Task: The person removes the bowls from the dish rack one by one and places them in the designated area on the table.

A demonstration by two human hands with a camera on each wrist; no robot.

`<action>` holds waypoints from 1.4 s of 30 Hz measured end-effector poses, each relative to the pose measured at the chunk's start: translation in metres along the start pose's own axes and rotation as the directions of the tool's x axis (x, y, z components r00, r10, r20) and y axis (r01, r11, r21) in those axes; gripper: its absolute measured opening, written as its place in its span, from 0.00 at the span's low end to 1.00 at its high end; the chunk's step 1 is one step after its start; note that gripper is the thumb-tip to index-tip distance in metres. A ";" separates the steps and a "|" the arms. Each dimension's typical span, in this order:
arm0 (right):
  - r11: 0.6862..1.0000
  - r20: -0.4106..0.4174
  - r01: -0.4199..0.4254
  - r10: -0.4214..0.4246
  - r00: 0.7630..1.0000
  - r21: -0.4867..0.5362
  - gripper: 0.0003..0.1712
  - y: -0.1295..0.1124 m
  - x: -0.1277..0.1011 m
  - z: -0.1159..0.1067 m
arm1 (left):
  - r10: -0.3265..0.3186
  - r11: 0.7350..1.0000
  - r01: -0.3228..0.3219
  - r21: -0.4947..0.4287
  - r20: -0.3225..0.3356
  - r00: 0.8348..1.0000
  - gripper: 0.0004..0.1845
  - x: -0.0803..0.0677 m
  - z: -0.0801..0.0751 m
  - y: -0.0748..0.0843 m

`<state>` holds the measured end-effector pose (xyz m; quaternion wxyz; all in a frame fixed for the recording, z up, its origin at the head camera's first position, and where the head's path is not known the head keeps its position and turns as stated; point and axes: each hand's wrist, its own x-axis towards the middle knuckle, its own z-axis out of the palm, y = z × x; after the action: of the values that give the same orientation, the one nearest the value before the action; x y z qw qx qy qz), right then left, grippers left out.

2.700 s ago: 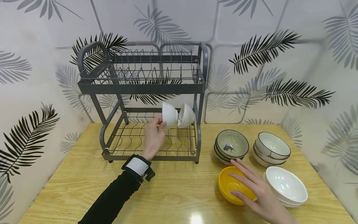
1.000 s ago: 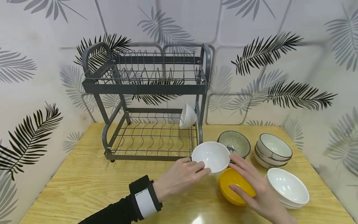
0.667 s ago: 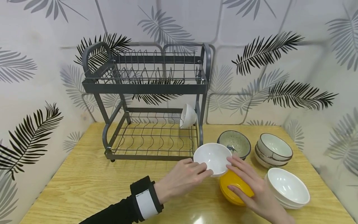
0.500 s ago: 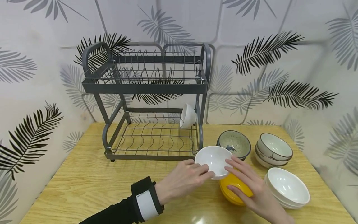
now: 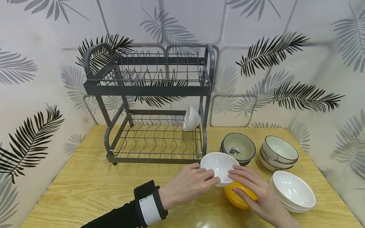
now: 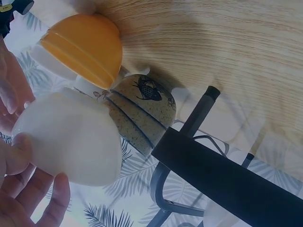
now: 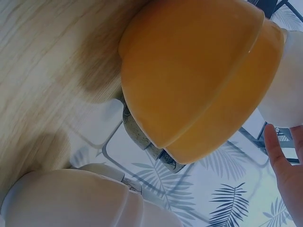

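Note:
My left hand (image 5: pixel 189 182) grips the near rim of a small white bowl (image 5: pixel 217 163), its mouth turned up toward the head camera. From the other side my right hand (image 5: pixel 262 193) reaches it, straight fingertips at the right rim, thumb apart below. In the left wrist view the bowl's smooth outside (image 6: pixel 71 137) shows, with thumb and fingers around its edge. Under the right hand sits a nested stack of yellow bowls (image 5: pixel 236 201), partly covered by the white bowl and fingers. A second white bowl (image 5: pixel 192 118) stands on its side in the rack's lower tier, at the right end.
The dark two-tier dish rack (image 5: pixel 148 91) stands at the back left of the wooden table (image 5: pixel 85 183). To the right are stacked speckled bowls (image 5: pixel 240 144), brown-rimmed pale bowls (image 5: pixel 280 148) and larger white bowls (image 5: pixel 295 190). A patterned wall rises behind.
The left hand has brought the white bowl from the rack's lower tier, right and toward me, over the yellow bowls. Lately it has sunk slightly nearer, and the right fingers have come onto its rim.

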<state>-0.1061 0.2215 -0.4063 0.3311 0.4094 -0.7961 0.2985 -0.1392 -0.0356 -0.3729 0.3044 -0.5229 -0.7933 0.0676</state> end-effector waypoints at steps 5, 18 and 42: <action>1.000 0.002 0.012 -0.012 1.000 0.000 0.22 0.001 -0.001 0.000 | 0.008 1.000 -0.008 0.007 0.002 1.000 0.08 0.000 0.000 0.001; 0.999 0.022 0.043 -0.043 0.999 -0.018 0.18 0.002 -0.002 0.001 | 0.011 1.000 -0.011 -0.004 0.024 1.000 0.08 0.002 0.000 0.003; 1.000 0.082 -0.005 0.004 0.997 0.006 0.17 -0.001 -0.006 0.000 | 0.020 0.999 -0.020 -0.033 0.007 1.000 0.10 0.004 0.000 0.004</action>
<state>-0.1019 0.2241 -0.4107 0.2964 0.4204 -0.8090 0.2845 -0.1373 -0.0300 -0.3732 0.2922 -0.5355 -0.7902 0.0593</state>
